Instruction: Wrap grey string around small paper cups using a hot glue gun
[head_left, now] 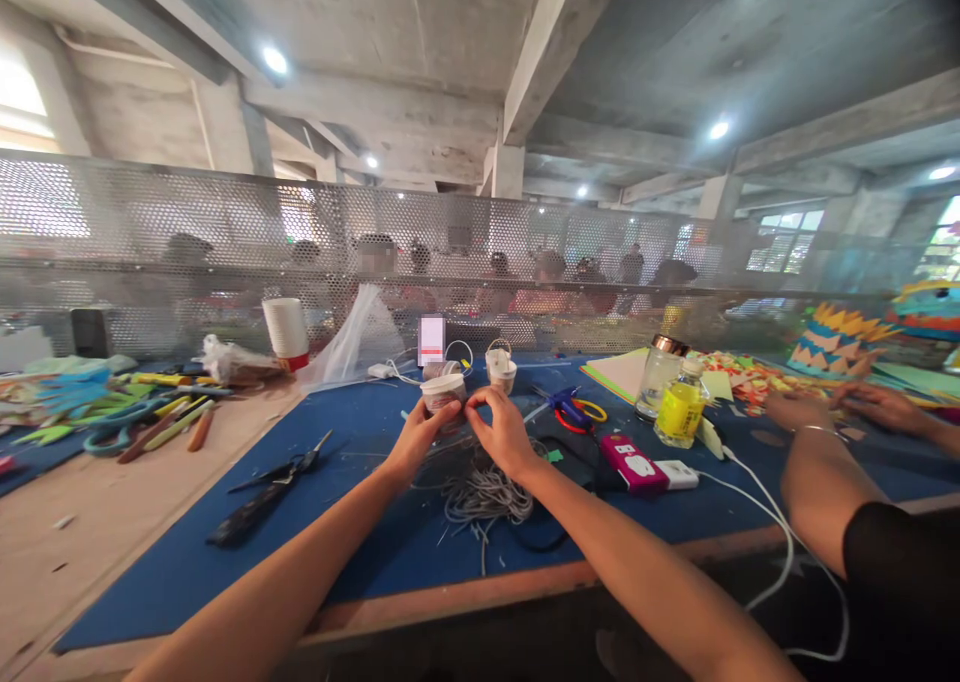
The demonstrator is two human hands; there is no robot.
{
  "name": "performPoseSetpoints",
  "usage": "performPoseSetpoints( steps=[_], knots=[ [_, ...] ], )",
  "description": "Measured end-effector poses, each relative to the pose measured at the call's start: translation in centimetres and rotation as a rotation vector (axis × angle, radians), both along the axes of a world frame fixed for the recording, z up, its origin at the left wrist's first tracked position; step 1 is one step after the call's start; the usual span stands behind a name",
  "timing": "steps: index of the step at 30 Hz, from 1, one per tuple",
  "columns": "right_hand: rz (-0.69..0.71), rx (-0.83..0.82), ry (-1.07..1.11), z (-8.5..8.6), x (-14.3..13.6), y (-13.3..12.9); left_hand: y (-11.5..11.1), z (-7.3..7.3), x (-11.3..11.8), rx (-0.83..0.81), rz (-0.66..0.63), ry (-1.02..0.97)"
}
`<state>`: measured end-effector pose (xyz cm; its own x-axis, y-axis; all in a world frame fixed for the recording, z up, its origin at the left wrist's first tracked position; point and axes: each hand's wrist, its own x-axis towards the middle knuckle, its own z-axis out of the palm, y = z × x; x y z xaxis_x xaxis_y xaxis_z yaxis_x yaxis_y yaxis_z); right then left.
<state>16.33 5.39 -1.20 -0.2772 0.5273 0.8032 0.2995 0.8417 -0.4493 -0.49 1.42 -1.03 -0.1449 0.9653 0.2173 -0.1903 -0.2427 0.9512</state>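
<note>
My left hand point(416, 437) is closed around a small white paper cup point(442, 392), thumb against its near side. My right hand point(501, 430) is beside the cup's right side, thumb and forefinger pinched together; whatever lies between them is too small to make out. Below the hands, a tangled heap of thin grey cord point(487, 492) lies on the blue mat point(300, 522). Behind the right hand stands another small cup with a thin handle loop point(501, 370). An upright phone with a lit screen point(431, 342) is just beyond the held cup.
Black scissors point(285, 472) lie left on the mat. To the right are blue-handled pliers point(564, 402), a pink power bank point(632, 464), a yellow bottle point(681, 407) and a glass jar point(654, 382). A co-worker's arm point(817, 462) reaches in. A perforated screen point(450, 242) stands behind.
</note>
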Motion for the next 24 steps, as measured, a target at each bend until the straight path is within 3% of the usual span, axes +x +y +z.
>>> performPoseSetpoints(
  steps=[4,11,24],
  knots=[
    [-0.004,-0.021,-0.006,0.0,0.0,-0.2,0.4,-0.3,-0.2,-0.005,0.001,0.008],
    [0.07,-0.209,0.009,-0.4,-0.3,0.4,0.4,-0.5,-0.2,0.021,0.044,0.042],
    [0.018,-0.156,0.037,0.0,-0.1,0.4,1.1,-0.8,-0.6,0.004,0.052,0.012]
  ],
)
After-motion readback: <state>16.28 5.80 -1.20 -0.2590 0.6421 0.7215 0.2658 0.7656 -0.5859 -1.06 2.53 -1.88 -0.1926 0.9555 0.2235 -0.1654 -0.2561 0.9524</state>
